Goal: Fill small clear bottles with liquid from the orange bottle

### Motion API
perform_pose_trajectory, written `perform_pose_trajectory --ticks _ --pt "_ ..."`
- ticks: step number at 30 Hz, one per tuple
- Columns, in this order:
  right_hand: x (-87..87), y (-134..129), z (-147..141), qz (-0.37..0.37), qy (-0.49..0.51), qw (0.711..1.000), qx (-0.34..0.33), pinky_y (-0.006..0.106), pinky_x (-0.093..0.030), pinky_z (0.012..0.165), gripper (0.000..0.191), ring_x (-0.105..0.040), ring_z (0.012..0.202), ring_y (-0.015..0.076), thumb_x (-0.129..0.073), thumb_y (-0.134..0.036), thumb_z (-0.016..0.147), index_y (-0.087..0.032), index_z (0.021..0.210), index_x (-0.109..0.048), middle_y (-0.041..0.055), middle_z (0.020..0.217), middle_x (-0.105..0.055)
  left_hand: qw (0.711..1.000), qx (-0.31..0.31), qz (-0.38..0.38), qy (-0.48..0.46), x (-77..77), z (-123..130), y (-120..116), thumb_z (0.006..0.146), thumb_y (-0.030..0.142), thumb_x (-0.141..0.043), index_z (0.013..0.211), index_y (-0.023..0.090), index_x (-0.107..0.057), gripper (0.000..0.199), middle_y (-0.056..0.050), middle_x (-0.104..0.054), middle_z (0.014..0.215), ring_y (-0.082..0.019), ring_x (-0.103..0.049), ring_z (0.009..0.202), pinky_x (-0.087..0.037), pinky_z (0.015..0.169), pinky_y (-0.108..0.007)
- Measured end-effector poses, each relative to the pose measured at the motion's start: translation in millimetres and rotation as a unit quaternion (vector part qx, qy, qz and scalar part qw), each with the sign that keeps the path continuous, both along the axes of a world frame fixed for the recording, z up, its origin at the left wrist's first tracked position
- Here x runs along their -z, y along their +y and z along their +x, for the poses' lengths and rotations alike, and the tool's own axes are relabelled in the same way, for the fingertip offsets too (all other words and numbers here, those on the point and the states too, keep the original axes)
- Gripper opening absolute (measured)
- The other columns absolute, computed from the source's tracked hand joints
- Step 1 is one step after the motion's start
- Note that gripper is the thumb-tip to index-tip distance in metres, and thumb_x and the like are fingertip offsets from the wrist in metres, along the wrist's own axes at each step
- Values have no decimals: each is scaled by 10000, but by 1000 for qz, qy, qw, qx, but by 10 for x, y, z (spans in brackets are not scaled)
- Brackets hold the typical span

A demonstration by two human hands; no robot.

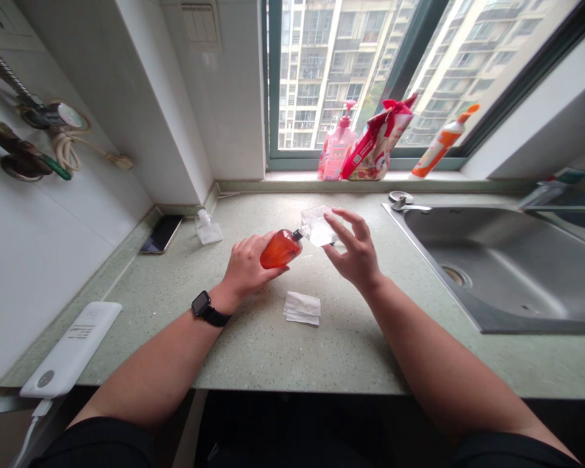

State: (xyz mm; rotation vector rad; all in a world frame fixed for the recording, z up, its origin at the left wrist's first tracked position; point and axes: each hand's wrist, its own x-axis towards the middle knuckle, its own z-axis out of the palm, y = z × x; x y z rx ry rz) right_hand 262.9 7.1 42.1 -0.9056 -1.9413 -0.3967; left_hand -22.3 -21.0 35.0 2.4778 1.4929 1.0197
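Note:
My left hand [247, 265] is wrapped round an orange-red bottle [281, 249], tilted with its dark threaded neck pointing to the upper right. The neck meets the mouth of a clear, boxy bottle [316, 226], which lies tilted in the fingers of my right hand [353, 250]. My thumb and fingertips grip the clear bottle at its right side. Below the two bottles a folded white tissue [302, 307] lies on the counter [273, 354]. A small clear pump top [208, 227] with a translucent white body stands to the left of my left hand.
A black phone [161, 234] lies at the back left, and a white power bank [73, 348] with a cable at the left edge. A steel sink [511, 260] is on the right. On the windowsill stand a pink pump bottle [338, 151], a red bag [377, 143] and an orange-white bottle [441, 146].

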Motion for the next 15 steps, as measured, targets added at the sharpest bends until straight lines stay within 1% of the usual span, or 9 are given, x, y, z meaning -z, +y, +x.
perform_pose_trajectory --ticks 4,7,10,15 --pt "3 3 3 5 -1 1000 -4 609 -580 1122 946 -625 1368 355 -700 -92 911 -477 1693 -332 91 1508 -574 1000 0 -1 -2 -4 1 0 888 708 -781 1541 276 -559 814 -103 -750 1262 -319 -698 1117 -519 1013 -501" --pt "8 6 5 -3 3 1000 0 614 -574 1126 957 -620 1374 357 -702 -99 908 -492 1696 -325 79 1527 -571 1000 1 -2 -1 -9 2 -2 883 700 -792 1540 268 -561 820 -105 -748 1262 -321 -699 1120 -521 1011 -501" --pt "9 6 8 -3 9 1000 -11 607 -563 1139 960 -619 1376 351 -696 -96 913 -505 1696 -322 66 1543 -569 1000 0 -2 1 -10 2 -5 885 702 -788 1542 265 -560 821 -107 -747 1271 -321 -699 1122 -522 1012 -503" --pt "-2 5 9 9 1 1000 -7 598 -567 1138 950 -623 1375 350 -703 -93 919 -489 1697 -328 80 1525 -576 1000 2 0 -1 -8 1 -3 893 709 -777 1546 270 -555 818 -109 -749 1274 -317 -698 1124 -521 1013 -500"
